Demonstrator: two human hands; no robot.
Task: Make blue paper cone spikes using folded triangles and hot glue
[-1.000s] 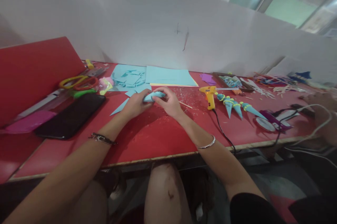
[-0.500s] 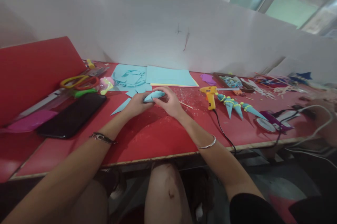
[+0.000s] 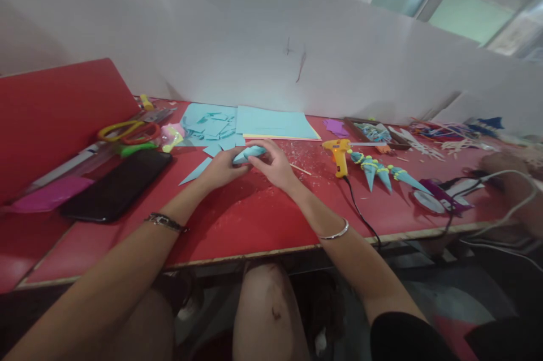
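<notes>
A rolled piece of light blue paper [image 3: 249,154] is held between both hands above the red table. My left hand [image 3: 225,169] closes on its left end, and my right hand [image 3: 275,164] grips the right end with thumb and fingers. Part of the roll is hidden by the fingers. Just left of my left hand lies a pointed blue paper piece [image 3: 196,171], with smaller blue scraps [image 3: 212,149] behind it. A thin wooden stick [image 3: 301,169] rests on the table beside my right hand.
To the right lie a yellow glue gun [image 3: 338,156] and several finished blue paper cones [image 3: 384,177] with yellow trim. Blue sheets [image 3: 275,122] lie at the back by the white wall. Leftward are a black phone [image 3: 116,185] and scissors [image 3: 131,131]. Another person's arm [image 3: 520,185] shows at far right.
The blue paper roll has turned slightly between my fingers, and its folds look a little different. Both hands stay in nearly the same place.
</notes>
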